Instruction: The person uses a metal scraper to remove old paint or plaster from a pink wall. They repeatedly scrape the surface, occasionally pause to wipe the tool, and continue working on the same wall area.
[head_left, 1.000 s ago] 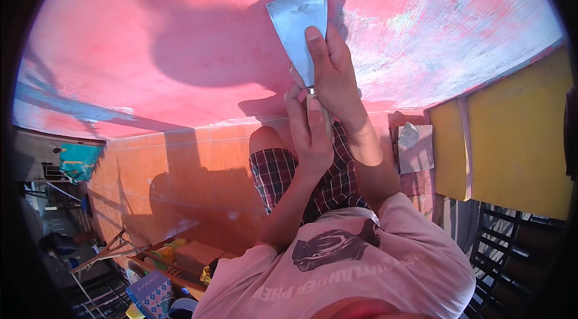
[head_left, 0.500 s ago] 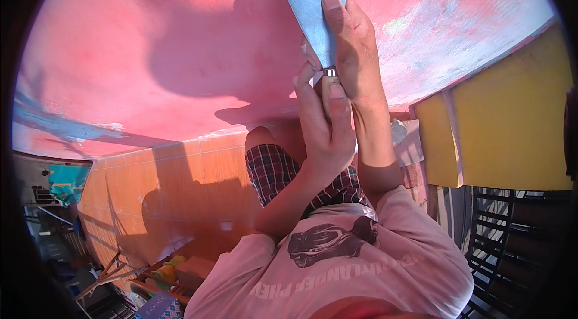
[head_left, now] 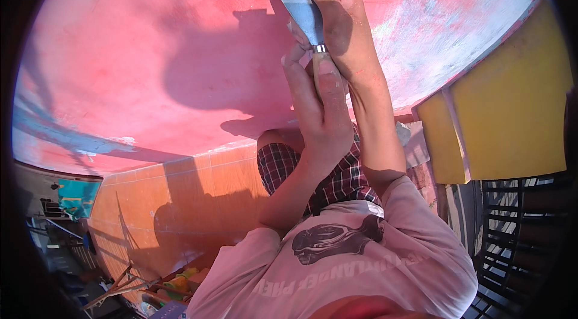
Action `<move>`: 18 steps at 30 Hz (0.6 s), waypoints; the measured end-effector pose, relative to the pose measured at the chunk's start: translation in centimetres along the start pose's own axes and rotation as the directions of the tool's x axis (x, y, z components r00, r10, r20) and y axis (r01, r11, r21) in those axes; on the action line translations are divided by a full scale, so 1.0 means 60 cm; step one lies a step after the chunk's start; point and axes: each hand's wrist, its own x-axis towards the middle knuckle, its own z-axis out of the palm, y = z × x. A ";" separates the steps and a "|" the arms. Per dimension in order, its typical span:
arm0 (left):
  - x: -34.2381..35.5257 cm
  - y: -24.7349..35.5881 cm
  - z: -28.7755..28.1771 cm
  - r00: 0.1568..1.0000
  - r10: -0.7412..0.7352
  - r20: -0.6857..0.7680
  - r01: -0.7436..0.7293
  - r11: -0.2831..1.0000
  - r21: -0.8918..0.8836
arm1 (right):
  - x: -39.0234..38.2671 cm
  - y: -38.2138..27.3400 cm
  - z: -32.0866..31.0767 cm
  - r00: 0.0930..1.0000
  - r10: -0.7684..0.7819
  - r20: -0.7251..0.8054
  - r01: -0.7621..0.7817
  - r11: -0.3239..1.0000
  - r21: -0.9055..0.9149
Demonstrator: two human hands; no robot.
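A wide metal scraper (head_left: 296, 0) points up and away from me in front of the pink wall (head_left: 198, 60), its blade running out of the picture's top. My left hand (head_left: 325, 108) is closed round its handle (head_left: 319, 66), the thumb lying along it. Higher up, my right hand (head_left: 346, 24) grips the blade from the right side, thumb flat on its face and fingers behind it. Whether the blade's far edge touches the wall cannot be seen. Pale blue-white streaks (head_left: 445, 24) mark the wall to the right.
Below the pink wall runs an orange tiled band (head_left: 211, 180), with my shadow on it. A yellow panel (head_left: 512, 102) and dark metal bars (head_left: 503, 222) stand at the right. Wooden sticks (head_left: 114, 286) and yellow items (head_left: 180, 283) lie at the lower left.
The scraper and both hands sit higher and slightly further left in the picture, so the blade's end is cut off. The surroundings have shifted too; both grips look the same.
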 end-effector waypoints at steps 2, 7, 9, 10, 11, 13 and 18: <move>0.004 0.006 0.007 0.999 -0.038 0.020 0.040 0.991 -0.128 | 0.001 -0.005 0.000 0.993 0.117 -0.030 -0.119 0.991 -0.062; 0.020 0.033 0.016 0.998 -0.061 -0.013 0.059 0.994 -0.089 | 0.015 -0.021 0.001 0.979 0.201 0.003 -0.200 0.972 -0.125; 0.023 0.043 0.015 0.999 0.020 0.027 -0.020 1.000 -0.017 | 0.021 -0.027 0.002 0.995 0.097 0.037 -0.094 0.993 -0.075; 0.024 0.046 0.016 0.999 -0.038 0.030 0.041 0.996 -0.085 | 0.021 -0.028 0.005 0.997 0.064 0.054 -0.062 0.998 -0.033; 0.021 0.050 0.016 0.997 -0.071 0.026 0.073 0.993 -0.089 | 0.020 -0.032 0.005 0.998 -0.021 0.066 0.020 1.000 0.024; 0.018 0.051 0.016 0.989 -0.148 0.001 0.147 0.982 -0.119 | 0.015 -0.035 0.012 0.989 0.130 0.067 -0.132 0.991 0.030; 0.028 0.055 0.017 1.000 0.014 0.024 -0.012 0.996 -0.086 | 0.035 -0.044 0.013 0.998 0.043 0.047 -0.043 0.999 -0.004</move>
